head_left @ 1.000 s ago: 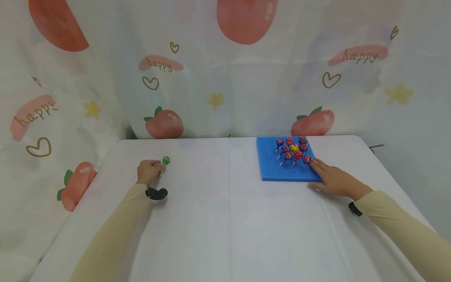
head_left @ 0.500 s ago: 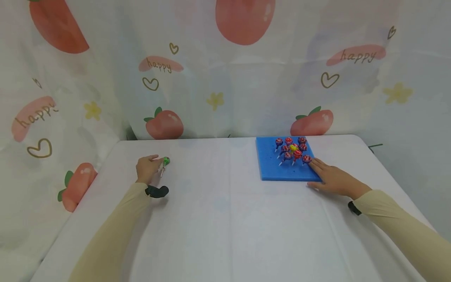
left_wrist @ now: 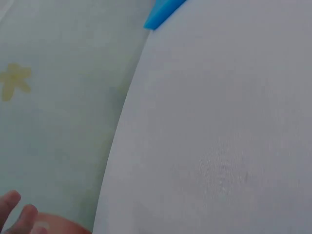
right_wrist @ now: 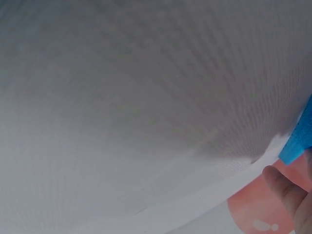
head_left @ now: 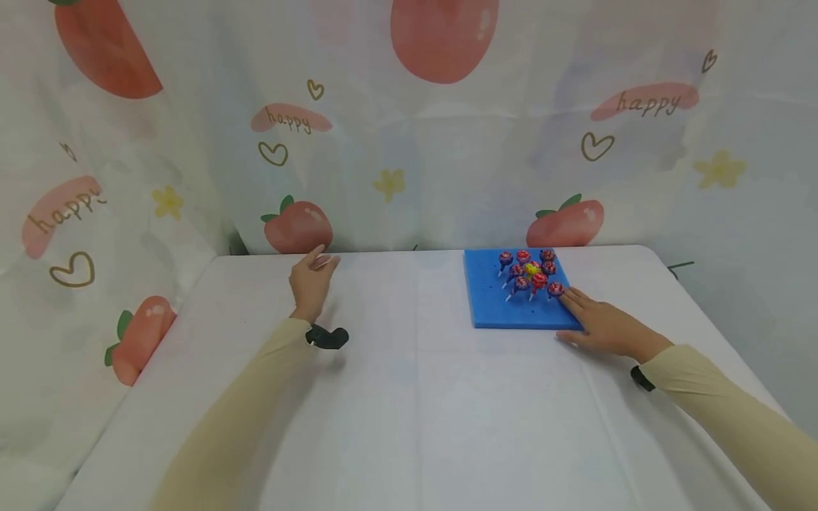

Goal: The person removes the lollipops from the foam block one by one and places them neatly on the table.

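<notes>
My left hand (head_left: 311,285) is raised over the back left of the table and pinches a lollipop. Its thin white stick (head_left: 323,262) shows between thumb and fingers; the green head is hidden. Only fingertips (left_wrist: 24,219) of this hand enter the left wrist view, at the lower left corner. On the right, my right hand (head_left: 603,324) rests with straight fingers at the right edge of a blue foam board (head_left: 488,309). The thumb (right_wrist: 284,187) of that hand appears beside the board's corner (right_wrist: 298,141) in the right wrist view.
Several wrapped lollipops stand stuck in the board, mostly purple and red, with a yellow one (head_left: 532,269) amid them. A white cloth covers the table (head_left: 396,397). Behind it hangs a printed curtain (head_left: 447,163) with peaches and hearts.
My left hand has lifted away from its spot at the back left, moving right and up with the lollipop, whose green head has gone out of sight. The right hand stays put.
</notes>
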`<control>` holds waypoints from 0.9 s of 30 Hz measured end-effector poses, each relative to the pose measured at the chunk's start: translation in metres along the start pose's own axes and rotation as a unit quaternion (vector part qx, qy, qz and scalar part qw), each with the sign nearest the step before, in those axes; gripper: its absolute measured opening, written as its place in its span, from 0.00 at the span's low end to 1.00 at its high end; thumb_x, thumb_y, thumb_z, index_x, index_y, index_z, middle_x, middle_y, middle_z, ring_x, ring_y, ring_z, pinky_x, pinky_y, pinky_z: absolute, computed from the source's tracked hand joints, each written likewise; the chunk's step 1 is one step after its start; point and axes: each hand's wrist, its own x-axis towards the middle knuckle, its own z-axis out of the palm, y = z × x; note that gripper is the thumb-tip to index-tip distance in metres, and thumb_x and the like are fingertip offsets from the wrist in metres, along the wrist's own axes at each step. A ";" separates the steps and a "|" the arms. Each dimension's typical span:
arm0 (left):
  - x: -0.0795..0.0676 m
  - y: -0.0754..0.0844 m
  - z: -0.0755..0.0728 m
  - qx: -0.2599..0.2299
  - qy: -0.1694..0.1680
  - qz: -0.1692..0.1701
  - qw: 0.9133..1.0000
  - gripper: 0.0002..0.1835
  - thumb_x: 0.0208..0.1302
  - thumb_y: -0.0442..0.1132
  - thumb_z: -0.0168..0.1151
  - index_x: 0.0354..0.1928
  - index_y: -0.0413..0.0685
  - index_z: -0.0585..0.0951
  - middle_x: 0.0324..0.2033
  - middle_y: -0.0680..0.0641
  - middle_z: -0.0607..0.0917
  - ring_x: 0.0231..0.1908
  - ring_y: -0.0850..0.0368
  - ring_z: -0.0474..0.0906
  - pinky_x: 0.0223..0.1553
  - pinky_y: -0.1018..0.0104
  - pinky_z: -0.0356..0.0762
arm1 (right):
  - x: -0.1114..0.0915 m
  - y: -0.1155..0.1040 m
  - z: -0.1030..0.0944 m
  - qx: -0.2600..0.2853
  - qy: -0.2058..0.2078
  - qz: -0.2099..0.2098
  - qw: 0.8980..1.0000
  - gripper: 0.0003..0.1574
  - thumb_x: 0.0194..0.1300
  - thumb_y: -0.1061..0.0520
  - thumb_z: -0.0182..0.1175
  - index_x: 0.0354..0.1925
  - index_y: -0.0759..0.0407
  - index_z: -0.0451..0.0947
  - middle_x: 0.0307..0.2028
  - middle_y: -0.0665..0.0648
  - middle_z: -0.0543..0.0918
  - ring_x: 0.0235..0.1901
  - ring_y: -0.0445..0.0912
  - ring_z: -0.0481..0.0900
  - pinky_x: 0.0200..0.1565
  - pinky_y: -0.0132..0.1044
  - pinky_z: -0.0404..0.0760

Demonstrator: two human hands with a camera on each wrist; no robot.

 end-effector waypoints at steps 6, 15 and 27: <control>-0.012 0.011 0.051 -0.038 -0.085 0.067 0.993 0.25 0.60 0.39 0.64 0.59 0.41 0.75 0.52 0.38 0.82 0.54 0.47 0.78 0.56 0.58 0.75 | 0.000 -0.004 -0.001 0.004 -0.002 0.007 1.000 0.57 0.62 0.30 0.51 0.67 0.74 0.53 0.68 0.76 0.53 0.67 0.70 0.52 0.62 0.65 0.59; -0.038 0.033 0.120 -0.057 -0.217 0.079 0.971 0.25 0.61 0.41 0.64 0.60 0.47 0.74 0.50 0.43 0.84 0.51 0.50 0.81 0.53 0.61 0.78 | 0.000 -0.003 0.000 -0.004 -0.002 0.008 1.000 0.58 0.61 0.29 0.51 0.67 0.74 0.53 0.68 0.76 0.53 0.67 0.69 0.52 0.61 0.64 0.60; -0.070 0.044 0.189 -0.037 -0.314 0.043 0.948 0.22 0.62 0.42 0.62 0.59 0.49 0.75 0.50 0.45 0.84 0.51 0.53 0.81 0.51 0.64 0.78 | -0.002 -0.008 -0.005 0.005 -0.003 0.005 1.000 0.57 0.62 0.31 0.52 0.67 0.75 0.54 0.68 0.76 0.53 0.67 0.70 0.53 0.62 0.64 0.60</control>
